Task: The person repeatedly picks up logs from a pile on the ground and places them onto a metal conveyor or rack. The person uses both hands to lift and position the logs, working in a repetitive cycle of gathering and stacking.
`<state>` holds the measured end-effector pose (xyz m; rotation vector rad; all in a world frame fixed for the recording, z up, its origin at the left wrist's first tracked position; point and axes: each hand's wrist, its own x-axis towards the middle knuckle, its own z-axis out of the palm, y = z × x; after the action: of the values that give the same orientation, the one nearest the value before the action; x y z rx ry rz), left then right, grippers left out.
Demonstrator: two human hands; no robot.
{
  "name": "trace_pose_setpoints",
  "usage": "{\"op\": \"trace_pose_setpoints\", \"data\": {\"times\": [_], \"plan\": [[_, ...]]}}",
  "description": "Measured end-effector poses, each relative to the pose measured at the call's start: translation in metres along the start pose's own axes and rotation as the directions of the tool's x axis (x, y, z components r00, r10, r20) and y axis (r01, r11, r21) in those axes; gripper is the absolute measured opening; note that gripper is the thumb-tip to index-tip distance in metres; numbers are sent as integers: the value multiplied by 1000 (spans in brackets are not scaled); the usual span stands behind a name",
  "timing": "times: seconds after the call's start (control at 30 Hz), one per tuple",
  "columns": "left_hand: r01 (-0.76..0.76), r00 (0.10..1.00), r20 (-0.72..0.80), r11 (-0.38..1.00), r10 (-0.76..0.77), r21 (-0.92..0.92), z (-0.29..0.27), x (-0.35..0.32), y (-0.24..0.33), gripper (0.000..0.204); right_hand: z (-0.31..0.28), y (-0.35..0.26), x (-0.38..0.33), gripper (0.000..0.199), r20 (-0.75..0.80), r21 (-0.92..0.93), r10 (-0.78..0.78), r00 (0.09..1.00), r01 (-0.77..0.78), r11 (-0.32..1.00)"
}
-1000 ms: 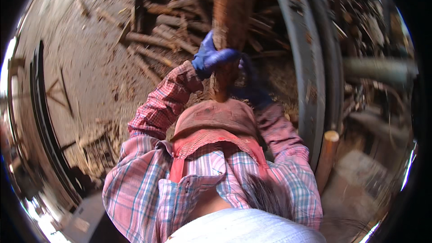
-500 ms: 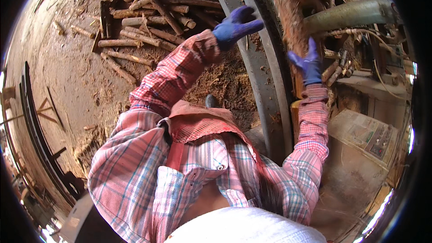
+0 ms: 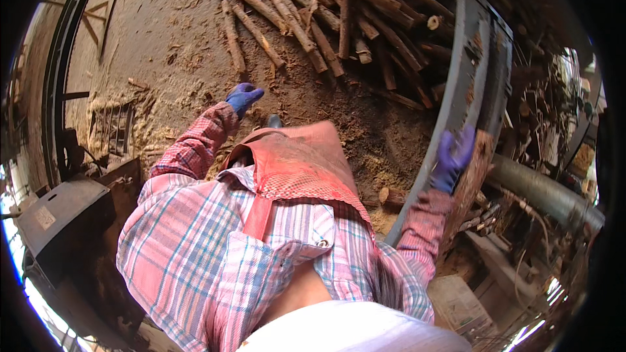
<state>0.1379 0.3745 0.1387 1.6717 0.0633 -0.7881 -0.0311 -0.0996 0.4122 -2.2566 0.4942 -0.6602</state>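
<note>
While the right hand point(image 3: 453, 160), in a blue glove, rests with spread fingers on a rough wooden log point(image 3: 471, 182) at the right of the frame, the left hand point(image 3: 243, 98), also gloved in blue, hangs free at the upper left of centre, loosely open and holding nothing. The log leans against a grey curved metal frame point(image 3: 466, 72) and reaches down toward the lower right. Above, a pile of thin logs point(image 3: 313, 19) lies on the sawdust floor point(image 3: 150, 39). A grey pipe point(image 3: 544, 192) passes at the right.
</note>
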Motion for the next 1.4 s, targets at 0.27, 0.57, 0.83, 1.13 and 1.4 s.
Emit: {"op": "trace_pose_setpoints", "data": {"times": [0.27, 0.57, 0.83, 1.13, 1.4], "plan": [[189, 953, -221, 976, -209, -109, 8, 34, 55, 56, 275, 44, 72, 69, 783, -174, 33, 621, 168, 970], [492, 606, -114, 483, -788, -725, -1, 82, -77, 20, 575, 343, 277, 91, 592, -804, 719, 364, 211, 556], [510, 633, 93, 324, -768, -797, 71, 117, -170, 18, 823, 433, 518, 89, 309, -549, -167, 936, 319, 773], [536, 439, 208, 69, -874, -842, 82, 183, -119, 37, 790, 381, 500, 76, 765, -558, 332, 552, 311, 769], [463, 754, 30, 499, -656, -733, 24, 223, -45, 42, 557, 246, 282, 34, 713, -619, 399, 577, 250, 745]]}}
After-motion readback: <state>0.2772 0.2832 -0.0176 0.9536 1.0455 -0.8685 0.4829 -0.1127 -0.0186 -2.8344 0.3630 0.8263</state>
